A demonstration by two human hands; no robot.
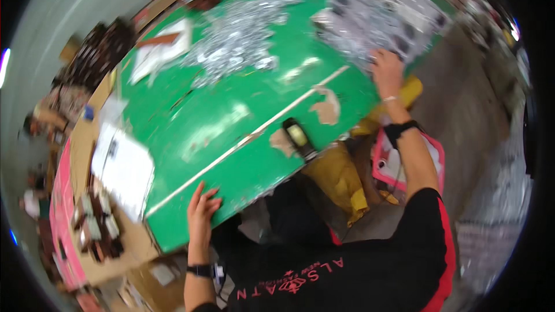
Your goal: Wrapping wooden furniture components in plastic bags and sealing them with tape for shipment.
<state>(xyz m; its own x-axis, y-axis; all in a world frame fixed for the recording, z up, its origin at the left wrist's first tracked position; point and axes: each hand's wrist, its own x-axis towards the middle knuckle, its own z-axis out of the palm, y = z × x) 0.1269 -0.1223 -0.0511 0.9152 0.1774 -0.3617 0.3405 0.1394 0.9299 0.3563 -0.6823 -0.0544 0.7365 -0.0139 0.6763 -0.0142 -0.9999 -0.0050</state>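
Note:
My left hand (203,211) is open, fingers apart, over the near edge of a green table (202,136). Nothing is held in it. My right hand (386,72) reaches to the near edge of a pile of clear plastic bags (376,20) with dark and pale contents. Its slightly blurred fingers touch the plastic and look loosely apart. Between my hands, close to the table edge, lies a black oblong object (299,138) with a pale yellow face; its kind is unclear. Many small silvery pieces (237,40) lie spread across the far middle of the table.
A pale strip (248,138) runs across the table. White sheets (124,164) lie at its left end, beside a cardboard surface with bundled brown pieces (97,225). Yellow cloth (338,182) hangs under the near edge, next to a pink-rimmed container (436,153).

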